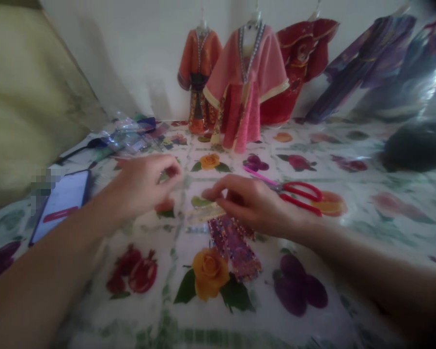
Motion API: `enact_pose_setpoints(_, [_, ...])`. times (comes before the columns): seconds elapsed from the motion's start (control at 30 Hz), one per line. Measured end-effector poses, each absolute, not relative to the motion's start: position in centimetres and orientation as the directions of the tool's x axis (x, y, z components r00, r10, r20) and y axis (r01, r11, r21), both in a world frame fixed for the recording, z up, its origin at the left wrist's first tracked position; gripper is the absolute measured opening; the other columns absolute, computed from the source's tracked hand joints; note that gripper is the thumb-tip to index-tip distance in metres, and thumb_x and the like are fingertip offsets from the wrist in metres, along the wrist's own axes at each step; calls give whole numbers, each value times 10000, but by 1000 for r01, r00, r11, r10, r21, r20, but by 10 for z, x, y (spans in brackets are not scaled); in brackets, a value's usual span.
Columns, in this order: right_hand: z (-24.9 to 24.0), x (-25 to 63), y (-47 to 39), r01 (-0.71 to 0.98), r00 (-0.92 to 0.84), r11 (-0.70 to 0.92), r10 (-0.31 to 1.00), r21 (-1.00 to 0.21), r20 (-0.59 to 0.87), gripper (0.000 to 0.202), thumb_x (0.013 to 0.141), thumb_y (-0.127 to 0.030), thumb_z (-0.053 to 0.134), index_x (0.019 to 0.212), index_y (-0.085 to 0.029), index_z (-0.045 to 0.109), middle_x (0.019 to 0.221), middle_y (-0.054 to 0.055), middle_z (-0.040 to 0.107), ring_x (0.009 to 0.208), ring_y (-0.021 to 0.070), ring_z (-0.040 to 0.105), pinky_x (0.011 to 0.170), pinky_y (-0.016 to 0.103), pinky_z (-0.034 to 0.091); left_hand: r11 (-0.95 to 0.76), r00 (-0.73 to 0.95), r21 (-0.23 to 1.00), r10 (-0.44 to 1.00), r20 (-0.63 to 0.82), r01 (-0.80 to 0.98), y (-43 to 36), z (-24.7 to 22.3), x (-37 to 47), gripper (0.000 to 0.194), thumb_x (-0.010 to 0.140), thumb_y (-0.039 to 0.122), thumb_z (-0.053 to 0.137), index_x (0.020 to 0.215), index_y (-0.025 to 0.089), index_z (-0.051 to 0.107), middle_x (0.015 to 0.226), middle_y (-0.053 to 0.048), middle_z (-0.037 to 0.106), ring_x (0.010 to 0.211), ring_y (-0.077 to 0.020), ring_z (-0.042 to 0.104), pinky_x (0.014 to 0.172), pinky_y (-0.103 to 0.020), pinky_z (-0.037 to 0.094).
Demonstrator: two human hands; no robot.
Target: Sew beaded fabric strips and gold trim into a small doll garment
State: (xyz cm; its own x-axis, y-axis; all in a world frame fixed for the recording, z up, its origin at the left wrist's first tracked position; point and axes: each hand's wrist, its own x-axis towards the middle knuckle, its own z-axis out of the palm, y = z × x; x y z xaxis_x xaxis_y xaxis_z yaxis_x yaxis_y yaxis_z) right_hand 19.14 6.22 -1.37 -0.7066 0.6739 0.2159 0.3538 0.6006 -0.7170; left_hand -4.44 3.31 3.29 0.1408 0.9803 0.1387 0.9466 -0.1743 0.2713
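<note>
My left hand (150, 184) hovers over the tablecloth left of the middle, thumb and fingertips closed in a pinch. Whatever it may hold is too small or blurred to make out. My right hand (252, 203) is just right of the middle with its fingers also drawn together; I cannot tell what is between them. Partly under that hand lies a small purple-red patterned cloth piece (241, 257) with beaded edges, joined to a pale yellow band (205, 212). Behind my right wrist are red-handled scissors (301, 185), beside a thin pink stick (256, 174).
Several miniature robes hang at the back, among them an orange one (199, 63) and a pink one (245, 97). A phone (63, 201) lies by my left forearm. Clear plastic packets (131, 135) are piled at the back left. A dark rounded object (417, 145) stands right.
</note>
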Motion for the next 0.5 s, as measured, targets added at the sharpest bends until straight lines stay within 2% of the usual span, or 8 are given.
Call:
enact_pose_setpoints(0.13, [-12, 192, 63, 310, -681, 546, 699, -779, 218, 158, 908, -227, 533, 990, -196, 665, 824, 27, 672, 619, 112, 552, 564, 243, 433, -30, -15, 206, 977, 214, 978, 41, 46, -70, 186, 840, 306, 524, 848, 185, 665, 747, -13, 658, 644, -146, 552, 624, -261, 358])
enact_pose_setpoints(0.2, [-10, 192, 63, 301, -680, 527, 703, -795, 209, 167, 924, -279, 529, 979, -203, 667, 822, 32, 678, 632, 123, 566, 555, 246, 440, 29, -63, 168, 977, 203, 985, 44, 48, -82, 209, 837, 303, 500, 854, 177, 665, 779, -35, 668, 692, -168, 572, 640, -271, 370])
enact_pose_setpoints(0.3, [-7, 193, 62, 297, -682, 511, 705, -807, 195, 188, 929, -325, 528, 971, -208, 670, 828, 34, 687, 639, 131, 577, 550, 251, 451, 66, -73, 79, 994, 87, 995, 45, 49, -95, 219, 824, 291, 469, 847, 175, 654, 807, -50, 669, 715, -182, 576, 632, -281, 370])
enact_pose_setpoints(0.37, [-6, 193, 61, 297, -680, 512, 706, -806, 197, 203, 927, -351, 532, 961, -209, 673, 835, 37, 693, 643, 135, 583, 553, 254, 457, 34, -33, 30, 999, -30, 999, 43, 51, -100, 197, 804, 296, 484, 775, 180, 640, 758, -42, 654, 681, -178, 561, 610, -282, 356])
enact_pose_setpoints(0.5, [-4, 193, 60, 302, -682, 509, 706, -806, 190, 232, 930, -383, 525, 955, -208, 675, 881, 47, 704, 676, 144, 601, 570, 259, 473, -65, 69, 25, 962, -262, 998, 34, 54, -101, 166, 740, 339, 573, 666, 192, 590, 668, -18, 621, 612, -167, 535, 561, -275, 333])
